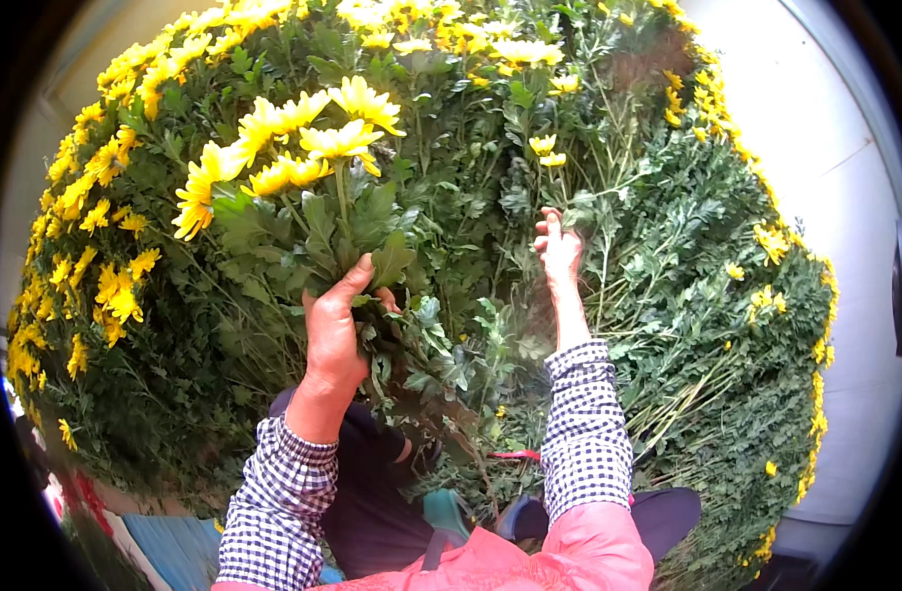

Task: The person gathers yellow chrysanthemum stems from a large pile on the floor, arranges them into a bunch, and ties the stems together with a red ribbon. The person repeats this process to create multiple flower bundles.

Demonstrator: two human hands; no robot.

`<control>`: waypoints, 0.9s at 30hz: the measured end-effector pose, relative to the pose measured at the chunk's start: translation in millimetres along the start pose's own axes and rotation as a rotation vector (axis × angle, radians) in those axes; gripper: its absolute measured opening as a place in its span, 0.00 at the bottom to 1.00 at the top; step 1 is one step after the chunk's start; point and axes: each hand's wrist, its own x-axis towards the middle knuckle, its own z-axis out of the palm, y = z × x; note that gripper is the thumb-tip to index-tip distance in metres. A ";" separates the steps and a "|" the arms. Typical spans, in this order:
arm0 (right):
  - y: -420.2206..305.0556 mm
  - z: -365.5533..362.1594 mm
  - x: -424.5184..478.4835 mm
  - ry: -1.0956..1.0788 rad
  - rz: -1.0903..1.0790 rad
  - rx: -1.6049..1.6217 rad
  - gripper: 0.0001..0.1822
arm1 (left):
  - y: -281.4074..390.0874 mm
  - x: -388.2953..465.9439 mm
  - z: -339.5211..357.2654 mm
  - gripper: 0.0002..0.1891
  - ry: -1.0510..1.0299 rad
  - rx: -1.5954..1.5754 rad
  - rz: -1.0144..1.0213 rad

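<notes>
My left hand (340, 325) is closed around the leafy stems of a bunch of yellow chrysanthemums (296, 159), whose open blooms point up and to the left. Farther right, my right hand (560, 247) reaches out over the piled stems, its fingers bent at a thin stem with small yellow blooms (547, 151). The fingertips are partly hidden by leaves, so the grip on that stem cannot be told for certain. Checked sleeve covers (587, 428) are on both forearms.
Heaped chrysanthemum stems (687, 281) surround me on the left, ahead and right, with yellow flower heads (119, 292) along the outer edges. A red strip (515, 455) lies near my right sleeve. At lower left is a blue sheet (174, 550); a pale surface (835, 148) borders the right side.
</notes>
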 end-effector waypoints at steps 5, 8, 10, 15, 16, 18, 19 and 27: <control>-31.8 -35.6 -28.9 -0.156 0.091 0.326 0.29 | -9.7 6.5 7.6 0.15 -0.003 0.022 -0.020; -46.4 -57.0 -41.4 -0.183 -0.001 0.264 0.25 | -11.3 9.2 21.1 0.14 0.002 0.027 -0.021; -47.9 -67.4 -46.7 -0.128 -0.065 -0.151 0.17 | -16.0 12.7 23.1 0.14 -0.017 -0.005 -0.054; -86.4 -83.6 -84.5 -0.114 -0.114 0.300 0.14 | -19.5 3.7 46.2 0.11 -0.001 0.021 -0.046; -101.2 -84.4 -92.3 -0.117 -0.139 0.303 0.14 | -20.0 2.0 53.4 0.10 0.013 -0.012 -0.045; -114.1 -92.3 -100.7 -0.124 -0.172 0.315 0.15 | -22.6 1.5 59.4 0.09 -0.035 -0.047 -0.041; -118.1 -98.2 -103.0 -0.109 -0.164 0.283 0.17 | -23.5 0.1 61.7 0.09 -0.031 -0.039 -0.027; -169.8 -192.4 -114.4 -0.033 -0.191 0.055 0.26 | -23.0 -11.6 73.0 0.10 0.014 -0.001 0.003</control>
